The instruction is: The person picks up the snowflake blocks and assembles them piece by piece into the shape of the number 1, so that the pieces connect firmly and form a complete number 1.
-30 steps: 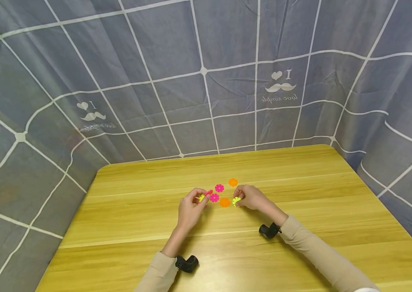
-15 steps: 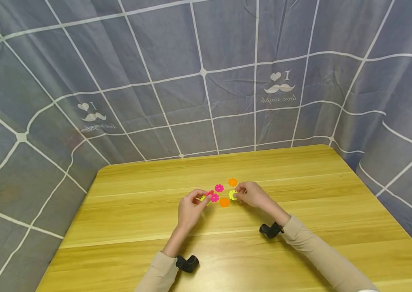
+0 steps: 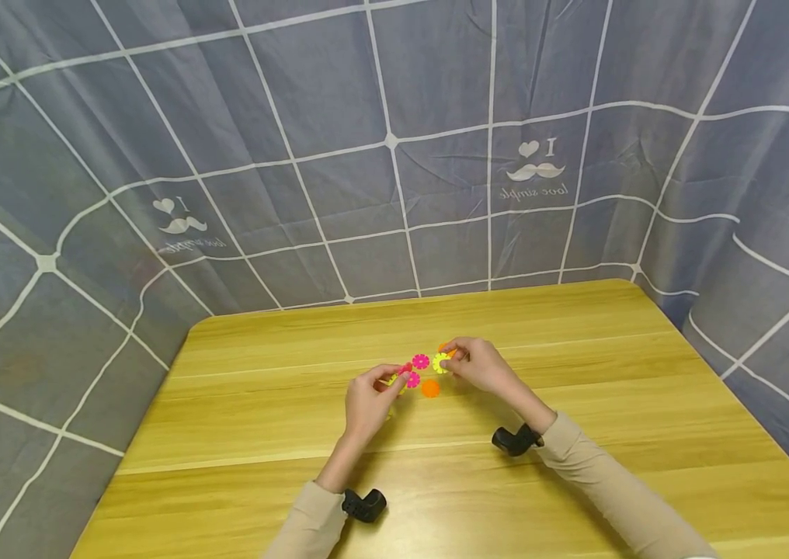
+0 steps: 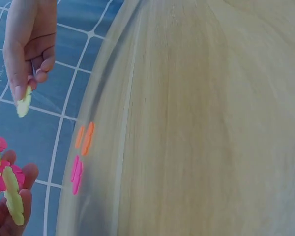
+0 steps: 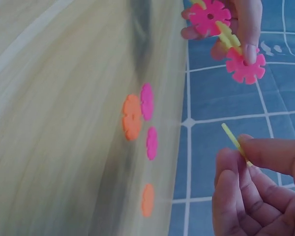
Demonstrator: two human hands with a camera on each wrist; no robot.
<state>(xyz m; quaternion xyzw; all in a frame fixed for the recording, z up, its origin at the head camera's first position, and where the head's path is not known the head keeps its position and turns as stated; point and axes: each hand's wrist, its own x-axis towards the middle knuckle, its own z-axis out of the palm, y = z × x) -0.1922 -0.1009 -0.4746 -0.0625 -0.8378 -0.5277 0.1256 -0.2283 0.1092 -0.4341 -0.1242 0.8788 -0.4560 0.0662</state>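
My left hand point(image 3: 368, 400) pinches a chain of notched plastic snowflake discs, pink and yellow by turns. The chain's end pink disc point(image 5: 246, 66) is under the thumb in the right wrist view; a yellow disc point(image 5: 228, 37) slots into it edgewise, with another pink disc point(image 5: 210, 17) beyond. In the left wrist view a yellow disc point(image 4: 13, 196) of the chain lies by the fingers. My right hand point(image 3: 481, 365) pinches a single yellow disc point(image 3: 440, 362) between thumb and forefinger, apart from the chain. That disc shows nearly edge-on in the right wrist view.
Two loose pink discs point(image 5: 146, 102) and two orange discs point(image 5: 131, 118) lie on the wooden table point(image 3: 262, 419) between the hands. My right hand partly covers the farther orange disc point(image 3: 445, 348) in the head view. A grey checked curtain point(image 3: 338, 194) hangs behind the table.
My right hand has moved the yellow disc away from my body and slightly left, now overlapping the far orange disc. The left hand keeps its grip on the chain and has barely shifted.
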